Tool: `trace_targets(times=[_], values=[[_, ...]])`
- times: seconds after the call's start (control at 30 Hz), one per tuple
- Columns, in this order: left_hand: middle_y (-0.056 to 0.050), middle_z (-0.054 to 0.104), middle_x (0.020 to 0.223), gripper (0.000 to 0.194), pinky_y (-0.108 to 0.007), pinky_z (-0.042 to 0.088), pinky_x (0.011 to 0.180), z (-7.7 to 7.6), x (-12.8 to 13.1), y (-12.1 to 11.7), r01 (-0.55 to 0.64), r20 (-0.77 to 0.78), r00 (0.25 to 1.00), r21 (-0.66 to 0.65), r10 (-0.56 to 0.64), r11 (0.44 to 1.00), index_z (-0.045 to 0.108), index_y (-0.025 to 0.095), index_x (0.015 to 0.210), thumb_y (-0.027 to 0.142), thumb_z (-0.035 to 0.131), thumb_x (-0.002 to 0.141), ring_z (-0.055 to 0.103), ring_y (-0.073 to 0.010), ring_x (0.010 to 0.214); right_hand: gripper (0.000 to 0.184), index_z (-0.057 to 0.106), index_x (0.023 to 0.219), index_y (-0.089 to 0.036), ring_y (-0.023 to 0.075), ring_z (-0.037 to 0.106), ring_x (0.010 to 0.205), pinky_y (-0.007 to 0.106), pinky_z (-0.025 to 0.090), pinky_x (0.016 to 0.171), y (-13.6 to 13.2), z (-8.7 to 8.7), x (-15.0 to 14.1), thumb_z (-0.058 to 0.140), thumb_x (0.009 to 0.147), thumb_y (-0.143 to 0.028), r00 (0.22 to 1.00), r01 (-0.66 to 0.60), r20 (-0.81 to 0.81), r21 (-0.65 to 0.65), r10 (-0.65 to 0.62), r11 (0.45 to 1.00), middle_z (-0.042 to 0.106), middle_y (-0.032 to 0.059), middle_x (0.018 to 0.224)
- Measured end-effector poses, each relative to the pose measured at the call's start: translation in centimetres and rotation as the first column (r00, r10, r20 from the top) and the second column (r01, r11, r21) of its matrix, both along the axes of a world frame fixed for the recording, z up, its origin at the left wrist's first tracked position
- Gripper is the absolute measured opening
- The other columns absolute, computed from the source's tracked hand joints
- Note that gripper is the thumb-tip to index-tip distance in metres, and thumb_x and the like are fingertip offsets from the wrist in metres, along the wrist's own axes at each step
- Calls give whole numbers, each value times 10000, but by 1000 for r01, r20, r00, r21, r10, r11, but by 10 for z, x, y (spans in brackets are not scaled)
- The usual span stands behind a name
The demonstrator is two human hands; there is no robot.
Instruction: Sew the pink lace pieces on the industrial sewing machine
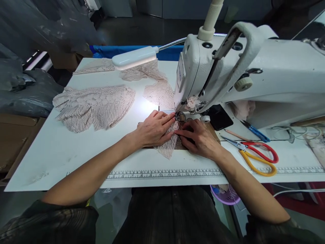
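Feeding position: lace (167, 149) lies on the worktop (50, 149) at the needle area of the sewing machine (274, 67), its upper end at the foot, its pointed end hanging down toward the operator. It sits between the two hands, partly covered by the left.

Left hand (153, 128): palm down on the lace, fingers laid out fairly straight toward the foot, thumb set apart lower down. Grip is spread, pressing from above, fingertips just beside the foot. Right hand (201, 137): fingers bent, index tip touching the lace's right edge below the foot, thumb tip near it. Can't tell if that grip pinches the edge or just rests there.

Writing: ruler tape (162, 175) runs along the front of the worktop; numbers such as 8, 9, 10, 13 and 14 readable, right forearm crossing part of it. Label (180, 73) on the machine's end face has lettering, too oblique to read.

Around it: more lace (159, 93) behind the foot, under the lamp (134, 58) light. Lace pile (93, 105) well apart to the left. Right of the right hand: black slab (219, 117), pencil (236, 135), blue snips (256, 131), scissors (244, 146) with one red and one yellow handle. Purple basket (224, 200) below the worktop edge.
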State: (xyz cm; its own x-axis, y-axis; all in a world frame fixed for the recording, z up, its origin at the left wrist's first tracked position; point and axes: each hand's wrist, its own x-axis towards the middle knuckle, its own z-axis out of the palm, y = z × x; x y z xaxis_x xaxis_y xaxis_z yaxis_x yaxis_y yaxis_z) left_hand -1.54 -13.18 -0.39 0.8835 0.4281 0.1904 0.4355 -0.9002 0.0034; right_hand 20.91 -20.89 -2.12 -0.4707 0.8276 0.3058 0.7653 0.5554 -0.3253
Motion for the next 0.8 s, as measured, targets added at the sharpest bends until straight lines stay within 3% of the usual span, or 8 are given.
trace_targets(times=[0.17,0.33,0.53,0.8], values=[[-205,539,1411,456,-471,411,908,-5,2,-2,0,46,999,30,-1,1000,582,71,1280,386,425,989,551,-324,1107,319,692,1220,-275,267,512,1015,453,439,871,1,-1,2,541,940,-272,1000,-16,1,0,16,1000,588,114,1145],[-105,695,1176,301,-410,430,839,-5,1,-2,78,103,992,1,-78,997,672,157,1119,289,436,987,608,-235,914,310,703,1200,-258,275,509,1024,464,430,891,1,0,1,548,931,-245,1000,-1,13,-9,1,1000,589,121,1138],[-108,659,1264,338,-426,426,810,2,-2,-1,87,46,995,-31,-86,996,661,161,1178,332,461,967,596,-252,913,305,697,1196,-247,270,499,1012,449,430,883,1,3,-3,525,944,-245,999,29,46,-6,-28,1000,584,120,1121],[-166,592,1330,402,-452,440,827,3,1,-4,30,-15,999,33,-29,999,621,111,1222,377,433,986,594,-292,1000,313,683,1209,-212,277,489,985,449,456,868,2,4,-7,499,959,-247,990,73,117,36,-77,997,587,142,1073]])
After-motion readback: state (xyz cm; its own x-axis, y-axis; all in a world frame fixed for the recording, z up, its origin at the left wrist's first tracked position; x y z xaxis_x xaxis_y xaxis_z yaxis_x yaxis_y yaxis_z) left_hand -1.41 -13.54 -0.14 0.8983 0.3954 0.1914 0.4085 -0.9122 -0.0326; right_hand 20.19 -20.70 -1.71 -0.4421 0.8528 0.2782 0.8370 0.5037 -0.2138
